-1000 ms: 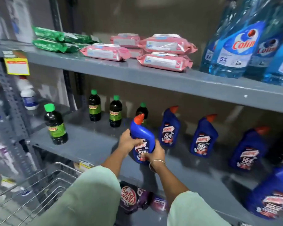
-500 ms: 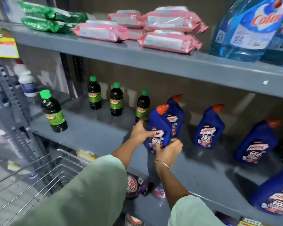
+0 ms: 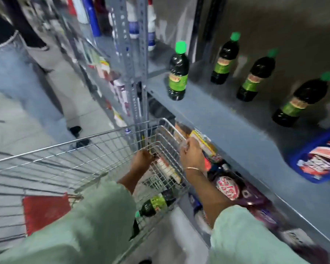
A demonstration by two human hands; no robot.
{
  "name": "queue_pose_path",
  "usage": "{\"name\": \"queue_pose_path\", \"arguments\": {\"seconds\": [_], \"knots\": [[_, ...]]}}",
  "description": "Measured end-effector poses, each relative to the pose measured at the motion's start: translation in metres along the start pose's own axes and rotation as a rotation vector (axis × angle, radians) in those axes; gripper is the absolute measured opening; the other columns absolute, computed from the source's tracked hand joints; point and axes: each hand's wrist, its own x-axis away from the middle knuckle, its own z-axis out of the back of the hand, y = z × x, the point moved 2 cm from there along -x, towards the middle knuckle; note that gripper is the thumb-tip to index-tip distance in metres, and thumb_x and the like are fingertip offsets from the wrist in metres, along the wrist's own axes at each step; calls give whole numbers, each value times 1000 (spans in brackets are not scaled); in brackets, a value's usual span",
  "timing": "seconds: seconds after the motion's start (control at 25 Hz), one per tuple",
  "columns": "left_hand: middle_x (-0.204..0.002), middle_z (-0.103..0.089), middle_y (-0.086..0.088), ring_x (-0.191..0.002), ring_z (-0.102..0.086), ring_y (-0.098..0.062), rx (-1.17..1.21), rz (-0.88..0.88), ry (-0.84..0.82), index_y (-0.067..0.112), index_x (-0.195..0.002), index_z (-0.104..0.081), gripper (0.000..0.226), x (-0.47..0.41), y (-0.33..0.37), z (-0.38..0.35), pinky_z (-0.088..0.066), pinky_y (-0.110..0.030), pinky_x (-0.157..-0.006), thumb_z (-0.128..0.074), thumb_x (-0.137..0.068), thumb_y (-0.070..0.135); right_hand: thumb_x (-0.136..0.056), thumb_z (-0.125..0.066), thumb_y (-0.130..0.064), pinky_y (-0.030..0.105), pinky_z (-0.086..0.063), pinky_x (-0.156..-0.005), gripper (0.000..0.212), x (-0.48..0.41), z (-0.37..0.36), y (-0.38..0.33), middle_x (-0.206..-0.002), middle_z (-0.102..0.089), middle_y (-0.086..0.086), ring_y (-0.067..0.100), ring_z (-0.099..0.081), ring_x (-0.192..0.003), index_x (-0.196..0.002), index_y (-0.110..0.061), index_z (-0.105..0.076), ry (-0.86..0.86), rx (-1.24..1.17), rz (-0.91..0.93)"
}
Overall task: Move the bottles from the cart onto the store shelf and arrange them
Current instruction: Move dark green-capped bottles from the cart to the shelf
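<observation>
A wire cart [image 3: 88, 141] stands beside the grey shelf [image 3: 227, 130]. One dark bottle with a green label [image 3: 156, 204] lies on its side in the cart's bottom, under my left sleeve. My left hand [image 3: 141, 161] reaches down into the cart with its fingers curled; blur hides whether it grips anything. My right hand [image 3: 191, 152] is curled over the cart's right rim. Several dark green-capped bottles stand upright on the shelf, the nearest [image 3: 177, 73] by the upright post. A blue bottle [image 3: 320, 161] shows at the shelf's right edge.
A perforated grey post [image 3: 133, 60] stands just past the cart's far corner. Purple pouches [image 3: 232, 187] fill the lower shelf right of the cart. Another person's legs [image 3: 51, 69] are in the aisle at left. A red flap [image 3: 44, 210] lies in the cart.
Both hands have let go of the blue bottle on the shelf and dropped to the cart. The view has swung down and left from the shelf to the cart.
</observation>
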Motion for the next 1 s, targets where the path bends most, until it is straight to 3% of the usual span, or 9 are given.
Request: {"name": "queue_pose_path", "arguments": {"seconds": [0.16,0.24,0.28,0.36,0.48,0.64,0.72,0.84,1.0], "knots": [[-120,-62,-17,-107,-60,-30,-190,207,-295,0,-115,-58,45,-3,-113,-36,-48,-30,-83,-66,-82,29,-90,-56,-19,45,-47,-95,15,-2,-102,20,-103,-63,24,34,-59,-102,-97,-7,-62,-485,50,-363],[-130,-54,-18,-118,-52,-31,-289,223,-461,2,-124,-50,55,-1,-152,-64,-44,-34,-95,-68,-81,31,-93,-50,-15,45,-44,-103,14,6,-149,43,-113,-62,23,33,-57,-108,-96,-7,-61,-823,278,-267],[-133,-51,-18,-122,-49,-31,-369,201,-525,3,-127,-47,58,1,-165,-76,-41,-36,-99,-67,-81,32,-94,-46,-10,44,-41,-106,23,11,-167,54,-128,-56,23,34,-53,-119,-111,-3,-59,-957,417,-230],[-134,-50,-14,-126,-46,-30,-527,154,-614,6,-127,-45,59,1,-190,-100,-35,-43,-106,-66,-80,35,-97,-37,-9,45,-35,-110,40,22,-205,75,-145,-41,20,35,-41,-132,-136,-4,-43,-1161,650,-86],[-128,-56,-13,-126,-47,-30,-634,80,-633,8,-121,-50,48,2,-207,-121,-15,-53,-115,-63,-81,29,-100,-28,-17,45,-20,-116,44,39,-242,98,-154,-26,16,31,-27,-141,-144,-10,-28,-1342,894,115],[-119,-64,-16,-120,-54,-29,-654,61,-621,6,-112,-57,29,-3,-214,-128,-4,-53,-118,-51,-87,18,-96,-36,-9,49,-33,-110,42,43,-265,109,-147,-38,16,32,-39,-134,-138,-11,-36,-1356,1055,303],[-120,-64,-16,-119,-55,-28,-593,85,-618,4,-111,-58,28,-5,-210,-121,-15,-50,-117,-52,-88,18,-95,-39,-7,46,-40,-104,40,40,-263,107,-141,-46,17,33,-47,-128,-135,-10,-41,-1351,1050,355],[-119,-63,-17,-111,-58,-29,-385,154,-554,1,-109,-60,27,-18,-195,-89,-44,-38,-98,-60,-84,10,-91,-46,-8,41,-42,-102,43,26,-244,92,-136,-51,19,35,-51,-123,-134,-14,-43,-1276,893,284],[-118,-62,-15,-108,-60,-23,-227,158,-475,1,-113,-61,37,-54,-142,-12,-50,-28,-89,-69,-77,3,-84,-61,-12,39,-45,-99,55,11,-198,58,-134,-53,15,36,-53,-120,-135,-20,-41,-1025,621,131]]}}
